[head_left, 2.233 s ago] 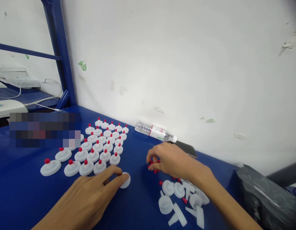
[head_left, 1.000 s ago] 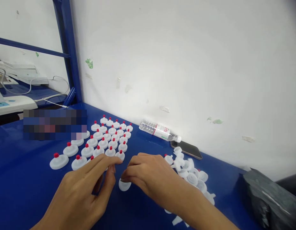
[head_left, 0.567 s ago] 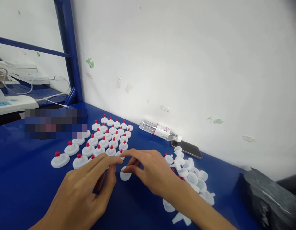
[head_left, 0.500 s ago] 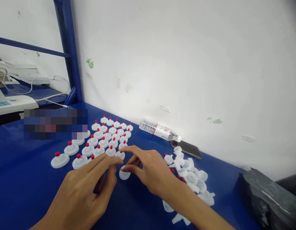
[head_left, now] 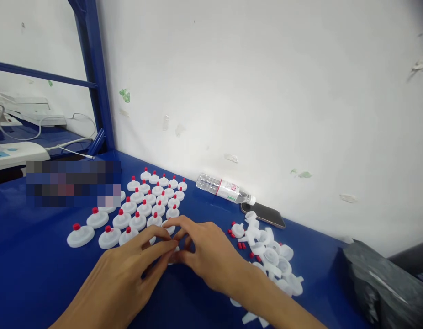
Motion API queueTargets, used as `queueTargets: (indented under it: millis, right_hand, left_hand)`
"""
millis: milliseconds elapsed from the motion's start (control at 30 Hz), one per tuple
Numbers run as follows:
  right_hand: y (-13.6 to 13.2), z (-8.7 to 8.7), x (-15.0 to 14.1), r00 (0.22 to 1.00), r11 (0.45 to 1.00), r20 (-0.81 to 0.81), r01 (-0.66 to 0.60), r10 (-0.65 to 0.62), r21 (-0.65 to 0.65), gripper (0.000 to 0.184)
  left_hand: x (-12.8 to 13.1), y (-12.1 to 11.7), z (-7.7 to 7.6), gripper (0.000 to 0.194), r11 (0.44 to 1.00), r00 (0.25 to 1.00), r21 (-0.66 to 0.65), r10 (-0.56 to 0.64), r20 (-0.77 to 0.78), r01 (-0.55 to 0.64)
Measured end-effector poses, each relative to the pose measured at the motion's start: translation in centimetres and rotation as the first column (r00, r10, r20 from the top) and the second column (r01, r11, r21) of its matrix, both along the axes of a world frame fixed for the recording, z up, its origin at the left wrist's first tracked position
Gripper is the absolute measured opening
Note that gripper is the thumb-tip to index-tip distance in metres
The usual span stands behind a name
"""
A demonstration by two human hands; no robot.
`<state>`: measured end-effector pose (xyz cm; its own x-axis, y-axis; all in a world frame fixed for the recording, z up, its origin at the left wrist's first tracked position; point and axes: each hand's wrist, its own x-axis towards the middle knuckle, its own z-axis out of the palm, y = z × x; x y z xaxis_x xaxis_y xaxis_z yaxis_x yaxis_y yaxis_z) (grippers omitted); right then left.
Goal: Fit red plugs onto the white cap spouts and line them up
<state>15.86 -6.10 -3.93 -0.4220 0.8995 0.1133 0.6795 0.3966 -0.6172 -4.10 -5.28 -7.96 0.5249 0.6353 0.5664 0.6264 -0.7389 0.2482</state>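
Note:
My right hand [head_left: 211, 251] is closed in a pinch at a white round plastic cap [head_left: 177, 249], mostly hidden behind the fingers. My left hand [head_left: 132, 274] meets it there, thumb and fingertips pressed together at the same cap. What the left fingertips hold, if anything, is covered. Beyond both hands stand rows of white round caps with red tips [head_left: 137, 221], upright on the blue table [head_left: 29, 274]. Beside my right forearm lies a heap of loose white caps [head_left: 271, 256], with small red tips [head_left: 241, 246] scattered along its left side.
A clear plastic bottle [head_left: 225, 188] lies by the wall, with a phone [head_left: 264, 214] next to it. A black plastic bag [head_left: 386, 283] rests at the right. At the left are a blue metal frame [head_left: 98, 77] and a white power strip [head_left: 23, 153].
My left hand has moved right and its fingertips now meet those of my right hand at the white cap. The cap is more covered than before. The view has shifted slightly.

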Motion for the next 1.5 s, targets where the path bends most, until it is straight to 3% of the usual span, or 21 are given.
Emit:
queueTargets:
  millis: [100, 200, 267, 400, 500, 600, 767, 900, 1133, 1233, 1367, 1433, 1500]
  right_hand:
    - [0.0, 1.5, 0.6, 0.997, 0.998, -0.075, -0.022, 0.017, -0.066, 0.063]
    - [-0.5, 3.8, 1.8, 0.994, 0.994, -0.030, 0.103, -0.104, -0.043, 0.027]
    - [-1.2, 5.4, 2.8, 0.984, 0.983, 0.105, 0.156, -0.146, -0.101, 0.012]
    - [-3.0, 7.5, 4.5, 0.882, 0.946, 0.454, 0.246, -0.128, -0.210, 0.019]
    - [-4.0, 8.1, 4.8, 0.761, 0.915, 0.630, 0.352, -0.158, -0.196, 0.020]
    - [-4.3, 8.2, 4.3, 0.700, 0.883, 0.704, 0.400, -0.120, -0.247, 0.018]
    - [-4.0, 8.1, 3.5, 0.682, 0.876, 0.731, 0.355, -0.004, -0.326, 0.018]
    - [-3.9, 7.7, 3.5, 0.734, 0.896, 0.679, 0.300, 0.001, -0.326, 0.020]
    - [-3.2, 7.2, 2.8, 0.822, 0.972, 0.568, 0.171, -0.050, -0.162, 0.003]
    - [-3.2, 7.5, 2.0, 0.875, 0.988, 0.476, 0.138, -0.087, -0.075, 0.009]
    - [-3.5, 8.1, 1.0, 0.923, 0.998, 0.382, -0.030, 0.045, -0.046, 0.011]
    - [-3.7, 8.1, 0.7, 0.922, 0.996, 0.378, -0.070, 0.084, -0.050, 0.009]
    - [-3.7, 7.9, 0.7, 0.933, 0.997, 0.353, -0.057, 0.068, -0.043, 0.008]
  left_hand:
    - [-0.3, 0.2, -0.1, 0.035, 0.998, 0.996, 0.025, 0.066, -0.053, -0.064]
    - [-0.6, 0.4, -0.1, 0.039, 0.990, 0.984, 0.008, 0.139, -0.116, -0.139]
    - [-0.7, 0.5, -0.1, 0.039, 0.985, 0.978, -0.030, 0.167, -0.126, -0.172]
    - [-0.8, 0.7, -0.4, 0.037, 0.969, 0.970, -0.107, 0.212, -0.116, -0.225]
    - [-0.8, 0.8, -0.5, 0.034, 0.953, 0.966, -0.170, 0.234, -0.114, -0.251]
    - [-0.6, 0.7, -0.2, 0.035, 0.924, 0.956, -0.246, 0.277, -0.098, -0.293]
    - [-0.5, 0.5, 0.4, 0.042, 0.900, 0.936, -0.259, 0.327, -0.131, -0.350]
    - [-0.4, 0.4, 0.3, 0.045, 0.903, 0.918, -0.181, 0.368, -0.146, -0.390]
    - [0.2, 0.0, 0.7, 0.031, 0.954, 0.952, -0.037, 0.298, 0.069, -0.296]
    - [0.4, -0.6, 1.2, 0.023, 0.992, 0.979, -0.065, 0.114, 0.168, -0.104]
    - [0.3, -1.6, 1.1, 0.025, 0.977, 0.972, -0.080, -0.182, 0.147, 0.195]
    - [0.1, -2.2, 0.6, 0.027, 0.982, 0.963, -0.039, -0.173, 0.205, 0.184]
    - [-0.2, -2.6, 0.1, 0.029, 0.994, 0.957, -0.052, -0.075, 0.280, 0.093]
